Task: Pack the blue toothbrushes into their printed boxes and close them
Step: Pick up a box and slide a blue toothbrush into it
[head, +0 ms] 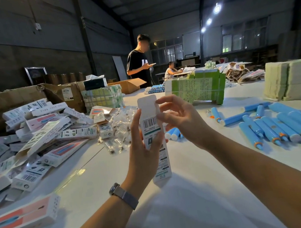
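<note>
Holding a printed box upright above the white bench, my left hand wraps its fingers round the middle, thumb on the left edge. The top flap stands open and straight; I cannot tell whether anything is inside. My right hand sits just right of the flap, fingers loosely curved and spread, one fingertip touching the box edge near the barcode. A gray watch bands my left wrist. Blue toothbrushes, smooth plastic cylinders with orange rings, lie scattered at right, some cut off by the frame edge; two more show behind the box. At left a heap of flat cardboard boxes spills over, beside crinkled clear bags whose contents are too small to make out. Far off stands a green wrapped bundle.
</note>
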Available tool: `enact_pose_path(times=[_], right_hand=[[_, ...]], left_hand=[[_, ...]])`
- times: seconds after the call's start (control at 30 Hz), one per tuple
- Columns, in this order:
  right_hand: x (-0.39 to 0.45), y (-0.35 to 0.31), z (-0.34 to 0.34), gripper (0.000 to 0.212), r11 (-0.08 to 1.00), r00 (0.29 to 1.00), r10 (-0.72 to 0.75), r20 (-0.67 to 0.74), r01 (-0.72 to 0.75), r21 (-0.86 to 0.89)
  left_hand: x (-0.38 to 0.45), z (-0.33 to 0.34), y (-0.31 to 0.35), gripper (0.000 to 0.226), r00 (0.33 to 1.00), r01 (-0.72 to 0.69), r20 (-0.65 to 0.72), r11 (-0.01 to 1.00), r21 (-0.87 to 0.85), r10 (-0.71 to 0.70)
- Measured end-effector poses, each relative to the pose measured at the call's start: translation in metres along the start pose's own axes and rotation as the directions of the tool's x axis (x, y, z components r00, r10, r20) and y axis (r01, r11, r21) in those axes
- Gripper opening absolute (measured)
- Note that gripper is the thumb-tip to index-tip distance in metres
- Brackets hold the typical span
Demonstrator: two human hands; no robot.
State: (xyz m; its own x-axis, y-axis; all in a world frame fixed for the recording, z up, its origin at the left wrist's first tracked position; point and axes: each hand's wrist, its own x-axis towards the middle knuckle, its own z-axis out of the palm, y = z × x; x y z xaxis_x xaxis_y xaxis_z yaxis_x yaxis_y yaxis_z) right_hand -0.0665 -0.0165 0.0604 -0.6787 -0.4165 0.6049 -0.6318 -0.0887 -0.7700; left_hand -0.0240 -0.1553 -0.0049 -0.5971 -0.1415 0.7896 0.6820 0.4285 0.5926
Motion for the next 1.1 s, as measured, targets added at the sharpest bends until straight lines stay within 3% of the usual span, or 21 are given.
enact_pose_path(times=[0.2,0.37,0.53,0.83,1.0,1.1], right_hand=[[-0.002,0.002,0.000,0.024,0.999,1.000,-0.022,-0.013,0.022,-0.024],[-0.003,0.000,0.000,0.009,0.996,0.999,-0.029,0.020,0.030,-0.089],[-0.003,-0.002,0.000,0.007,0.991,0.999,-0.047,0.024,0.050,-0.127],[-0.003,-0.004,0.003,0.019,0.988,0.991,-0.132,-0.010,0.131,-0.081],[-0.001,-0.004,0.006,0.040,0.982,0.983,-0.168,-0.079,0.160,-0.096],[-0.001,-0.005,0.004,0.041,0.976,0.985,-0.164,-0.053,0.155,-0.151]], left_hand=[[0.004,-0.002,-0.005,0.060,1.000,0.001,0.025,1.000,-0.028,-0.001],[0.008,-0.004,-0.005,0.055,0.999,-0.004,0.040,1.000,-0.018,0.005],[0.008,-0.005,-0.004,0.051,0.998,-0.004,0.067,0.999,-0.050,0.007],[0.009,-0.007,0.001,0.049,0.992,0.041,0.121,0.982,-0.183,-0.019],[0.007,-0.010,0.003,0.051,0.992,0.042,0.127,0.985,-0.170,-0.020],[0.005,-0.006,0.003,0.062,0.995,0.045,0.093,0.991,-0.129,-0.033]])
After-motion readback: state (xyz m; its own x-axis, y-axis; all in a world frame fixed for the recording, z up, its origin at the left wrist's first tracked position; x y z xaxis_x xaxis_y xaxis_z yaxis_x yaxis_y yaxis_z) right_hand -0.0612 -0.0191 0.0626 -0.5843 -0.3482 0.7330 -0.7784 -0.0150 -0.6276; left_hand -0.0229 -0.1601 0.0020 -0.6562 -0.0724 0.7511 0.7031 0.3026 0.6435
